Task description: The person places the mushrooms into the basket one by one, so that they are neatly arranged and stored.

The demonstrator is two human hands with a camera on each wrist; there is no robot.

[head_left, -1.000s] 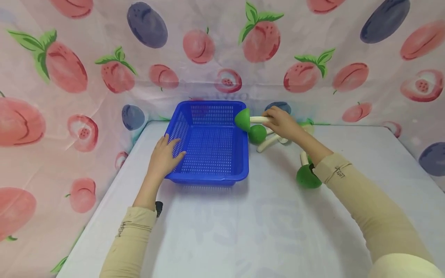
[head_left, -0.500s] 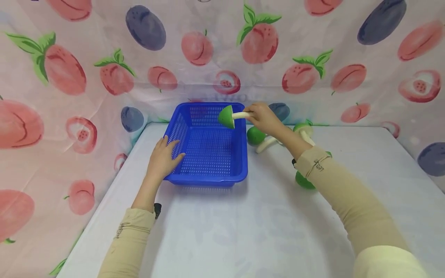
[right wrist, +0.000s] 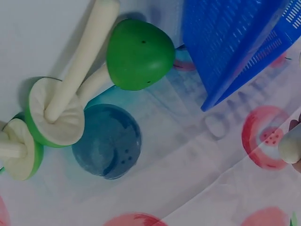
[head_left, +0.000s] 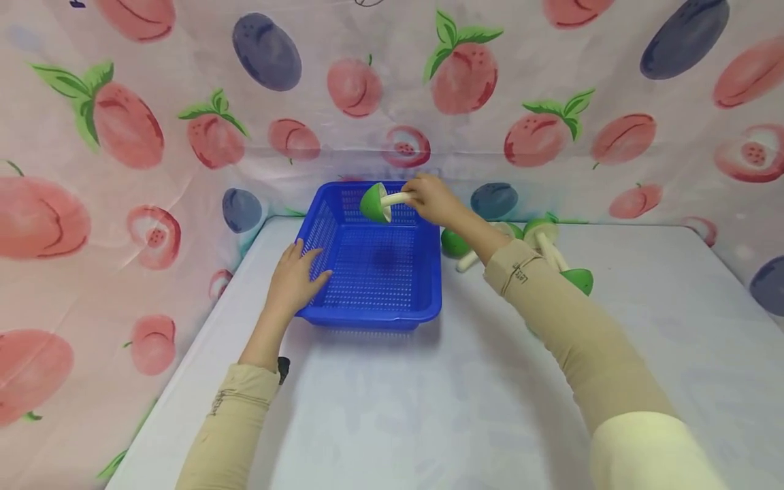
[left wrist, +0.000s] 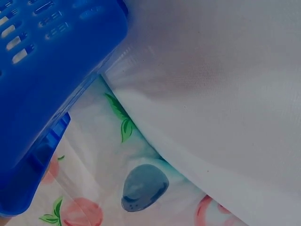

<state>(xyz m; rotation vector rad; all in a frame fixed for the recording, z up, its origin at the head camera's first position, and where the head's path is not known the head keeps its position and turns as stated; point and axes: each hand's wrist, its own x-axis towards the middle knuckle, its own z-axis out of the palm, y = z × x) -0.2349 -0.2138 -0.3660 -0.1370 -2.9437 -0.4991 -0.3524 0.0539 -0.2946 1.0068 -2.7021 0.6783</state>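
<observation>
One green-capped mushroom (head_left: 371,203) is pinched by its pale stem in our right hand (head_left: 433,199) in the head view, above the blue basket (head_left: 367,316) toward its twelve o'clock side, cap facing nine. Our left hand (head_left: 290,282) rests on the basket's nine o'clock rim, fingers spread. Loose mushrooms (head_left: 453,243) lie on the worktop (head_left: 429,408) at about three o'clock from the basket.

In the left wrist view we see the basket's perforated wall at ten o'clock and fruit-print cloth (left wrist: 94,160) at seven; we cannot tell the hand's hold there.

In the right wrist view we find the basket at one o'clock, loose mushrooms at ten, and the held stem's end at three, cut by the edge.
</observation>
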